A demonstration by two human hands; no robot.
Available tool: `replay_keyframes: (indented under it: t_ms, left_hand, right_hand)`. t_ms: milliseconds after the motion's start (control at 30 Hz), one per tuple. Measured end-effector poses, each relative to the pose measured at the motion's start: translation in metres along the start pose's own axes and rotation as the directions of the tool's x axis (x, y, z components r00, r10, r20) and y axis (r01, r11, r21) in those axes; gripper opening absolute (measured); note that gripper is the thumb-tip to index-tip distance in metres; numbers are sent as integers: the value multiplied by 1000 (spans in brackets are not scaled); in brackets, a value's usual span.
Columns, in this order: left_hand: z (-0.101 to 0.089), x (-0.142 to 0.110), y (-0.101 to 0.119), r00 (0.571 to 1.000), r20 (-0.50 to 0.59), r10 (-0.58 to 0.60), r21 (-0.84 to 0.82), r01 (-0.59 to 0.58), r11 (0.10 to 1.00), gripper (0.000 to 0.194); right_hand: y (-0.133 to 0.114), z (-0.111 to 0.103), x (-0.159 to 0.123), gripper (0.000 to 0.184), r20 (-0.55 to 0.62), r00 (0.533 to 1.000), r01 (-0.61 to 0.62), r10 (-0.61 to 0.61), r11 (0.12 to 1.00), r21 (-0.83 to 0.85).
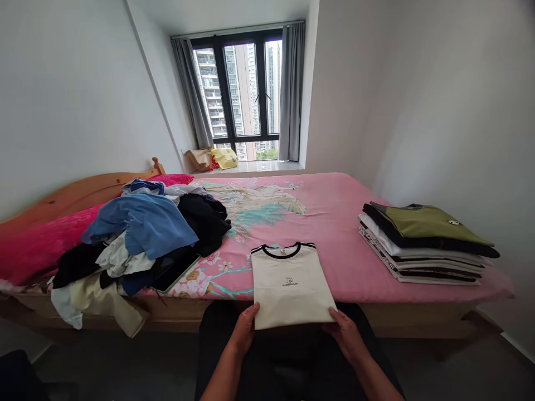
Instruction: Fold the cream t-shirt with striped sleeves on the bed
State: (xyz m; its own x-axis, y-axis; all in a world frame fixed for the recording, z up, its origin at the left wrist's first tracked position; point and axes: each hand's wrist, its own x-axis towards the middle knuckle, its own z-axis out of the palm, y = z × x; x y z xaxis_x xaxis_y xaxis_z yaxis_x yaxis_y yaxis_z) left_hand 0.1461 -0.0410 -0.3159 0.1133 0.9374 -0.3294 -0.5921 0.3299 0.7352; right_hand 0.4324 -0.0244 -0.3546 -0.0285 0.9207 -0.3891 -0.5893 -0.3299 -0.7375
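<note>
A folded cream T-shirt (292, 295) with a black collar band and a small dark print lies at the bed's front edge, its collar pointing away from me. My left hand (245, 328) grips its near left corner, thumb on top and fingers underneath. At the near right corner my right hand (345, 331) pinches the fabric the same way. The fingers below the shirt are hidden. To the right sits a stack of folded clothes (422, 262) topped by an olive green shirt (434, 223). On the left is a loose heap of clothes (146, 228), a blue garment uppermost.
The bed carries a pink floral sheet (330, 223). A dark-screened tablet (178, 273) lies beside the heap, and pink pillows (50, 239) rest against the wooden headboard (79, 192). Paper and yellow bags (224, 158) stand on the window sill. My knees are under the shirt.
</note>
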Motion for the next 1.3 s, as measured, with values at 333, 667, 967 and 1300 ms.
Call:
replay_keyframes:
  t_ms: [333, 667, 967, 1300]
  left_hand:
    - [-11, -7, -14, 1000, -16, -10, 110, 11, 994, 40]
    - [-8, -4, -8, 999, 3, -38, 119, 38, 992, 42]
    - [-5, 12, -4, 992, 10, -122, 62, 122, 991, 40]
    - [-19, 5, -8, 996, -36, -87, 110, 90, 990, 30]
  right_hand:
    - [-1, -2, 2, 34, 60, 997, -41, 42, 999, -23]
    - [-7, 5, -3, 33, 95, 995, -32, 36, 999, -33]
    - [-7, 10, -4, 35, 66, 996, 63, -60, 997, -45]
    - [-10, 9, -5, 43, 22, 999, 40, -39, 999, -25]
